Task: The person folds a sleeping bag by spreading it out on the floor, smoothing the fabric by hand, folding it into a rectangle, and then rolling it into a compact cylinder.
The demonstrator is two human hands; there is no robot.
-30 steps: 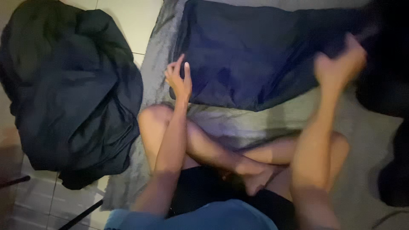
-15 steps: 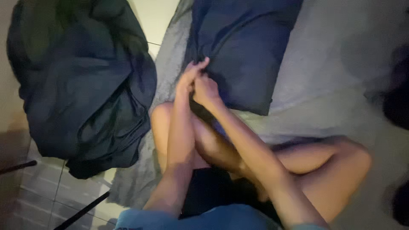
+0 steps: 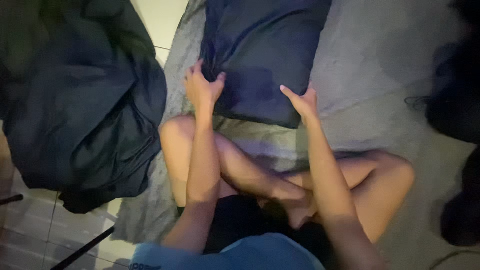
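A folded dark blue cloth [image 3: 262, 50] lies on a grey blanket [image 3: 380, 65] in front of my crossed legs. My left hand [image 3: 201, 87] grips its left edge, thumb pressed into the fabric. On the cloth's near right corner rests my right hand [image 3: 300, 102], fingers spread and pressing down. Both forearms reach forward over my bare knees.
A big heap of dark green and navy fabric [image 3: 75, 100] lies to the left, partly on the pale tiled floor [image 3: 165, 20]. More dark clothing [image 3: 457, 100] sits at the right edge. A dark rod [image 3: 82, 247] lies on the tiles at lower left.
My hands were apart, then met at the cloth's left side. Now they have spread again, left on the left edge, right on the near right corner. The cloth looks narrower.
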